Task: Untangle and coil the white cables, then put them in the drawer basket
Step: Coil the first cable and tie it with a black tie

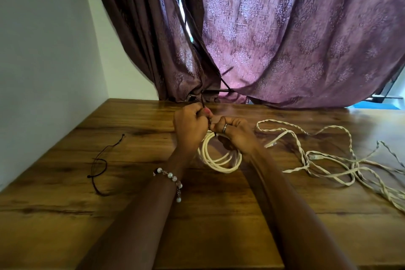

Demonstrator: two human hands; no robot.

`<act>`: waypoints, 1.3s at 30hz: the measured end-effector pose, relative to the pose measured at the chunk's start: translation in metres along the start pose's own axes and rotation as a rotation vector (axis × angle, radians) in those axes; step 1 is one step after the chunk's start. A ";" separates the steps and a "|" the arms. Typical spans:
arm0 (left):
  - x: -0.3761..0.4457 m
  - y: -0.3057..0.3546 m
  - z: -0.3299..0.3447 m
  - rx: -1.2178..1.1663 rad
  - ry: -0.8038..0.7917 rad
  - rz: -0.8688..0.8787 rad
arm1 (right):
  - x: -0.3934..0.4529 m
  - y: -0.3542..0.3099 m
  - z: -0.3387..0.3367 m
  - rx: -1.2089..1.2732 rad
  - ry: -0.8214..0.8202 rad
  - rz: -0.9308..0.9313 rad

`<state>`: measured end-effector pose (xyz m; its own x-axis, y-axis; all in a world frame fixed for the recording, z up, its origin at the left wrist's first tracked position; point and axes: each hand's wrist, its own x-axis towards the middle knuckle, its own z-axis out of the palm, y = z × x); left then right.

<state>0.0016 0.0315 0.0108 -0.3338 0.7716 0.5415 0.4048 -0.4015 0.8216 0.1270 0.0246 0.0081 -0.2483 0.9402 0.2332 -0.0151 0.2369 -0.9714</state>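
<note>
A coiled white cable hangs from both my hands just above the wooden table. My left hand is closed at the top of the coil and pinches a thin dark tie that sticks up from it. My right hand grips the coil's top right side, a ring on one finger. To the right, several twisted white cables lie loose and tangled on the table, running off the right edge. The drawer basket is not in view.
A thin black cord lies in a loose curve on the table's left part. Purple patterned curtains hang behind the table's far edge. A white wall borders the left side.
</note>
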 end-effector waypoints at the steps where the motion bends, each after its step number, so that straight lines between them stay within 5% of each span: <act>1: 0.000 0.002 -0.001 0.013 0.014 0.001 | 0.001 -0.001 0.001 0.015 -0.007 0.008; 6: -0.002 0.001 0.003 -0.050 -0.045 -0.030 | 0.001 0.000 -0.002 0.087 -0.064 0.040; 10: -0.006 0.004 0.008 -0.170 -0.164 -0.037 | -0.001 0.006 -0.008 0.098 0.121 0.023; 14: -0.010 0.012 0.007 -0.312 -0.487 -0.142 | 0.000 0.011 -0.017 0.126 0.243 -0.003; 18: -0.014 0.012 0.006 -0.141 -0.675 -0.175 | 0.000 0.012 -0.018 0.133 0.280 -0.018; 27: -0.019 0.007 0.014 -0.145 -0.547 -0.174 | -0.002 0.004 -0.020 -0.023 0.243 -0.096; 31: -0.021 0.013 0.011 0.044 -0.597 -0.041 | -0.007 -0.004 -0.025 -0.122 0.176 -0.114; 39: -0.013 0.015 0.001 0.006 -0.649 0.012 | -0.012 -0.010 -0.019 -0.051 0.209 -0.175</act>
<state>0.0131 0.0156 0.0162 0.2527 0.9091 0.3311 0.4111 -0.4107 0.8138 0.1486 0.0155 0.0159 -0.0414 0.9128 0.4063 0.0102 0.4070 -0.9134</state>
